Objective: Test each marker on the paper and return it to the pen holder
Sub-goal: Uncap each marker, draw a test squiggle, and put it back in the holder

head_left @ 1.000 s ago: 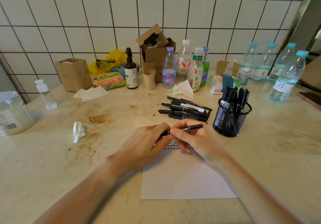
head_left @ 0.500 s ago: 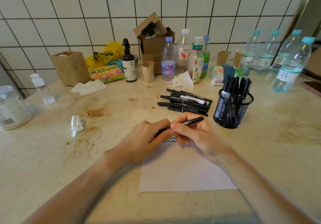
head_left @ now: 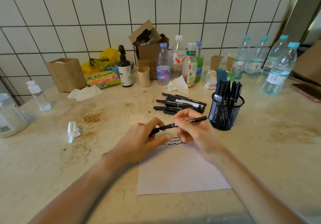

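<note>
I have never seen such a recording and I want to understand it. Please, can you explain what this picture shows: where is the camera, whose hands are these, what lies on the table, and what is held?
There is no machine here. A person wears a camera on the head, so the view looks forward and down at that person's own two arms.

The left hand and the right hand both have a grip on one black marker, held above a white paper that already bears a few wavy black test lines.

On the stained table, behind the hands, lies a pile of loose markers. To the right stands a black mesh pen holder with more markers upright inside. Along the tiled wall stand bottles, paper cups and cardboard boxes.
</note>
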